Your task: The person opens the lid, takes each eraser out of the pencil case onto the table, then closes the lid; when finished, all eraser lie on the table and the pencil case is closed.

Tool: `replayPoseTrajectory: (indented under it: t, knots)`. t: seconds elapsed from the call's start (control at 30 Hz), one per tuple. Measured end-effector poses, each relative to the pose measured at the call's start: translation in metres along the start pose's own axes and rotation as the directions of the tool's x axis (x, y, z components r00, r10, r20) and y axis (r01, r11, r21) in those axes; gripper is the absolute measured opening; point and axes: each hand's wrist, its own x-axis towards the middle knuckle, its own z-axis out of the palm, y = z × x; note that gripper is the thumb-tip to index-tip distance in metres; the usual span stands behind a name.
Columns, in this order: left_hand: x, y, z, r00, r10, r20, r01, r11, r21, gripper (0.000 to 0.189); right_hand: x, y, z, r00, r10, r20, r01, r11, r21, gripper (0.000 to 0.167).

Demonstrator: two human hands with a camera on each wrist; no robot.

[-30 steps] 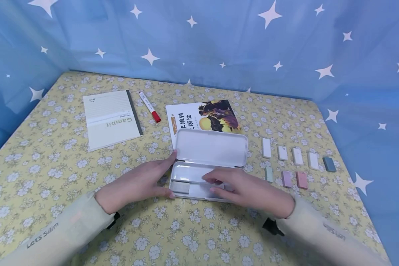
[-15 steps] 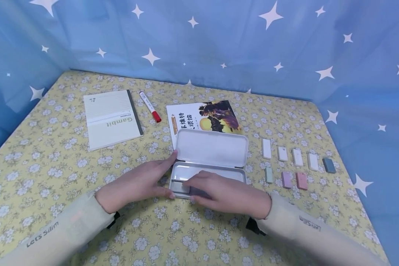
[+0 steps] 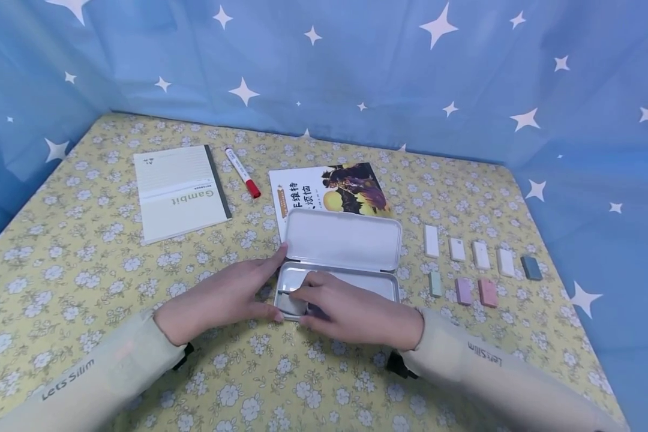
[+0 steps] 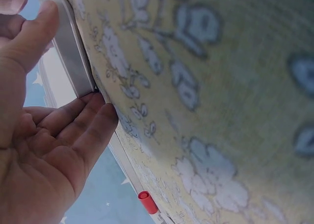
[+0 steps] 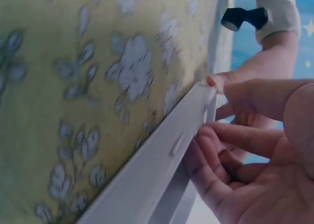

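Observation:
A shallow white pencil case point(image 3: 342, 278) lies with its lid point(image 3: 342, 240) raised at the back. At its left end is my left hand point(image 3: 221, 300), thumb by the front corner and forefinger up by the hinge. Straight fingertips of the left hand touch the case's end in the left wrist view. My right hand point(image 3: 345, 309) reaches in over the front rim, fingers bent down inside the left front compartment. A small flat greyish piece point(image 3: 287, 303) sits there, its right side covered by the right fingers. Whether those fingers pinch it, I cannot tell.
Several erasers stand right of the case: white ones point(image 3: 431, 241), a dark blue one point(image 3: 531, 267), a green one point(image 3: 435, 284), a purple one point(image 3: 464, 291) and a pink one point(image 3: 488, 293). Behind are a picture book point(image 3: 329, 189), a red-capped marker point(image 3: 242, 172) and a notebook point(image 3: 180, 195).
My right hand has moved left inside the case, from its middle to the greyish piece in the left front compartment. The left hand has stayed at the case's end.

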Motion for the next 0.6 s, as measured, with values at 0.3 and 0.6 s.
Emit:
replayPoseTrajectory:
  t: [0.3,0.6]
  knots:
    - [0.0011,0.0,0.0005,1.0,0.009,-0.001,-0.009,1.0,-0.004,0.117,0.0013,-0.0003,0.0031,1.0,0.008,-0.021,-0.007,0.999,0.043,0.036]
    - [0.0009,0.0005,-0.0005,1.0,-0.008,0.006,0.008,1.0,-0.013,0.118,0.0043,-0.0011,0.0038,0.998,-0.045,-0.048,0.048,0.997,0.056,0.02]
